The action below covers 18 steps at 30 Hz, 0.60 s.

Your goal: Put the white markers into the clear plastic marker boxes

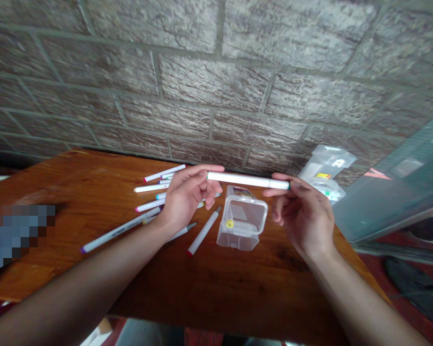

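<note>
A white marker (243,179) with green ends is held level above the table, pinched at both ends. My left hand (187,194) closes thumb and finger on its left end. Its right end, beyond a thin seam, sits between the fingertips of my right hand (306,211). Below, between my hands, a clear plastic case (238,240) stands with its lid open, a round yellow sticker on it. Several loose markers lie to the left, partly hidden behind my left hand; among them is a grey marker (204,231) with a red end, nearest the case.
The wooden table (216,288) backs onto a stone block wall (216,86). At the far right corner another clear container (326,168) with a yellow label stands near a glass panel (393,187). A pixelated patch (14,240) covers something at the left edge.
</note>
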Each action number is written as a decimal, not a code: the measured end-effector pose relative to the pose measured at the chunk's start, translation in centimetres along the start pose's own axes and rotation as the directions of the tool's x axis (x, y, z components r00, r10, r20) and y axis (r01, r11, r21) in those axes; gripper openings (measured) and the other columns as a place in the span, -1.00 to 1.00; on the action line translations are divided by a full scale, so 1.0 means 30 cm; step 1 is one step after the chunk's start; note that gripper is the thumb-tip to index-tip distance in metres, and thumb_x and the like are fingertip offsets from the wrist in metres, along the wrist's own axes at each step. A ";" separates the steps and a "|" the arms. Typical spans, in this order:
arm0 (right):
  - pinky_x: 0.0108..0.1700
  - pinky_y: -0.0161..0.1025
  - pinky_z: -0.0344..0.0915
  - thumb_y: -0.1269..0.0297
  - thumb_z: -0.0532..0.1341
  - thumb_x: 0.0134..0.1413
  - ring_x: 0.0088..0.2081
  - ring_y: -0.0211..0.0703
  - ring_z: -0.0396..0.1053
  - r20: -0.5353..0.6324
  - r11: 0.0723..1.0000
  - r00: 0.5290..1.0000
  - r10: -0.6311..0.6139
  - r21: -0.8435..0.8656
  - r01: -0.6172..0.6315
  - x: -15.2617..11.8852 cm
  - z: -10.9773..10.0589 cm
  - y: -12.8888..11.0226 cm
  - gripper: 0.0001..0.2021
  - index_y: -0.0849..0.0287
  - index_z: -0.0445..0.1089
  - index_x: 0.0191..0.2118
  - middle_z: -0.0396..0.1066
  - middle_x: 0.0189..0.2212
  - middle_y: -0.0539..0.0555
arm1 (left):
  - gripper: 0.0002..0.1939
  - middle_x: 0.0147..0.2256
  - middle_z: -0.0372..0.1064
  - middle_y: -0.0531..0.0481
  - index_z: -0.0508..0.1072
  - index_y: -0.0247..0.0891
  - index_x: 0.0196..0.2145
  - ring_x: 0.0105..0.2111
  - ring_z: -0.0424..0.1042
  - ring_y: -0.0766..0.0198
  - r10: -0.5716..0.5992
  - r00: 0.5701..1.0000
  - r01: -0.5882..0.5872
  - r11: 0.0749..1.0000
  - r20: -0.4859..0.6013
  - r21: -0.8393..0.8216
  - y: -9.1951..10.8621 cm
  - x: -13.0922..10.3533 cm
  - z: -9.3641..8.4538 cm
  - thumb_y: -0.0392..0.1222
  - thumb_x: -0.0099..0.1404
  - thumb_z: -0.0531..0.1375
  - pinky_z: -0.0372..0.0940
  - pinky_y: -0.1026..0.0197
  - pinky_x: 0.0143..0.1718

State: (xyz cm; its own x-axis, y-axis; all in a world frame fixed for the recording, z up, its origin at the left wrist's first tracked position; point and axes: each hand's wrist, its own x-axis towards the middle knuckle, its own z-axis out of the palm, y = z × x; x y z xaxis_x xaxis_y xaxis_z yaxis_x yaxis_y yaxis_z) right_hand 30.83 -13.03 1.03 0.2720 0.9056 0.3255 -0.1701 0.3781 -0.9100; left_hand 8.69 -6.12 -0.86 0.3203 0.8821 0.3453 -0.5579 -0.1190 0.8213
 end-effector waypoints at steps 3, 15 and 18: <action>-0.73 -0.33 0.16 0.15 0.28 0.24 -0.71 -0.26 0.34 0.001 1.000 1.000 -0.011 -0.023 0.011 0.000 -0.003 0.003 -0.76 0.16 0.62 -0.13 0.70 -0.37 0.13 | -0.71 -0.47 0.56 -0.08 0.65 -0.37 -0.08 -0.65 0.32 0.34 -0.001 1.000 0.001 1.000 -0.001 -0.009 0.002 -0.002 0.001 -0.14 0.32 0.32 0.24 0.28 -0.65; -0.74 -0.35 0.16 0.09 0.33 0.24 -0.73 -0.30 0.29 -0.041 0.998 0.999 -0.028 -0.049 0.026 0.002 0.001 0.005 -0.76 0.17 0.59 -0.23 0.70 -0.37 0.14 | -0.72 -0.47 0.57 -0.07 0.67 -0.34 -0.10 -0.66 0.31 0.38 0.013 1.000 -0.013 0.999 0.004 0.041 0.000 -0.003 0.008 -0.10 0.33 0.32 0.24 0.30 -0.66; -0.75 -0.36 0.16 0.05 0.37 0.21 -0.73 -0.31 0.28 -0.039 0.998 0.998 -0.046 -0.050 0.044 0.002 0.005 0.005 -0.74 0.16 0.59 -0.26 0.69 -0.38 0.13 | -0.74 -0.47 0.56 -0.05 0.67 -0.31 -0.09 -0.66 0.31 0.39 0.033 0.999 -0.034 0.997 0.011 0.068 -0.006 -0.003 0.007 -0.11 0.35 0.32 0.24 0.31 -0.66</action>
State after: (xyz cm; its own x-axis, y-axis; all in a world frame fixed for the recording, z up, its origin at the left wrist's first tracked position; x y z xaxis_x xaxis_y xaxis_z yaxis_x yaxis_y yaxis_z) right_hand 30.68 -12.90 0.96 0.3161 0.8790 0.3569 -0.1106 0.4077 -0.9064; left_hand 8.93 -6.26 -0.95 0.3099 0.8725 0.3777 -0.5153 -0.1797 0.8380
